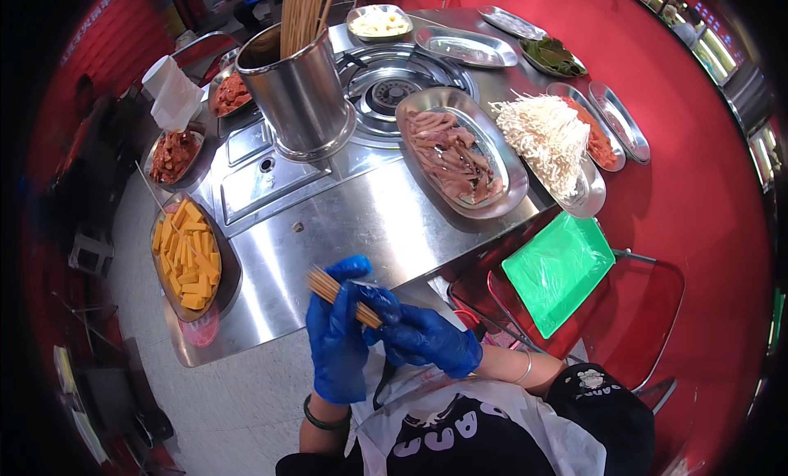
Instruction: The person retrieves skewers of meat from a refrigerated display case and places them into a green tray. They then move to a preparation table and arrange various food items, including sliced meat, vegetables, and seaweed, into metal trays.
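My left hand (338,334), in a blue glove, is closed around a bundle of thin wooden skewers (335,291) at the table's near edge. My right hand (428,337), gloved the same way, touches the left one near the bundle's lower end; whether it holds anything is hidden. Left of the hands is an oval metal tray of orange-yellow cut sticks (192,257), with one skewer lying across it. Beyond them, strips of raw meat (449,153) lie in a larger oval tray (514,199). A tall steel pot (298,94) holds many upright skewers (301,14).
Enoki mushrooms (545,137) overhang a tray at the table's right corner. A green plastic tray (560,273) rests on a red chair (640,316). Behind the meat is a round burner (394,94). Red meat trays (175,156) line the left, and leaves (552,56) fill a far-right dish.
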`<state>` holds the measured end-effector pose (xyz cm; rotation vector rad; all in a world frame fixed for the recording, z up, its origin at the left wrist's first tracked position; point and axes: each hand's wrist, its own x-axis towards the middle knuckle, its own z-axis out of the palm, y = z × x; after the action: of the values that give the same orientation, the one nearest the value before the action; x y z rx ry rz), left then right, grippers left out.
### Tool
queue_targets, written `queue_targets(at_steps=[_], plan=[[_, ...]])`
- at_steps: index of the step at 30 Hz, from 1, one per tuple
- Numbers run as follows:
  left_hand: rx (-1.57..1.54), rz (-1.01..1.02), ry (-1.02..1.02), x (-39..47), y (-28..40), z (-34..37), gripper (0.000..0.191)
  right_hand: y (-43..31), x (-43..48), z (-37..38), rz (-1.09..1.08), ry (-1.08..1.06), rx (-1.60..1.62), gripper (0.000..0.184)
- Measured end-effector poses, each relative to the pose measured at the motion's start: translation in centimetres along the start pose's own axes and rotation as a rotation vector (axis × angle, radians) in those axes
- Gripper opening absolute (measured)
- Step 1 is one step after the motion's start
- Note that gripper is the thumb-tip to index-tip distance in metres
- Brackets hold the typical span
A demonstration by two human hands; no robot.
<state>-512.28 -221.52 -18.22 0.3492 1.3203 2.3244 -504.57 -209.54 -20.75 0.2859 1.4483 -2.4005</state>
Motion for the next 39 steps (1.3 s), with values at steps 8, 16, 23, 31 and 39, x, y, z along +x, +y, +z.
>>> queue_targets(at_steps=[8, 16, 23, 31, 39], plan=[[0.203, 0.040, -0.004, 2.8, 0.9, 1.1, 0.040, 0.8, -0.8, -0.5, -0.079, 0.050, 0.092, 0.026], [0.156, -0.111, -0.161, 1.5, -1.6, 0.6, 0.028, 0.1, -2.2, -1.6, -0.122, 0.239, 0.066, 0.023], [0.202, -0.136, -0.183, 1.7, -1.7, 1.9, 0.035, -0.3, -3.1, -2.5, -0.138, 0.332, 0.044, 0.024], [0.571, -0.055, -0.495, 7.3, -1.9, 6.7, 0.035, -0.6, -5.8, -6.1, -0.290, 0.626, 0.053, 0.020], [0.821, -0.012, -0.570, 29.8, -6.7, 18.0, 0.026, -2.1, -11.1, -12.5, -0.531, 0.719, 0.282, 0.025]])
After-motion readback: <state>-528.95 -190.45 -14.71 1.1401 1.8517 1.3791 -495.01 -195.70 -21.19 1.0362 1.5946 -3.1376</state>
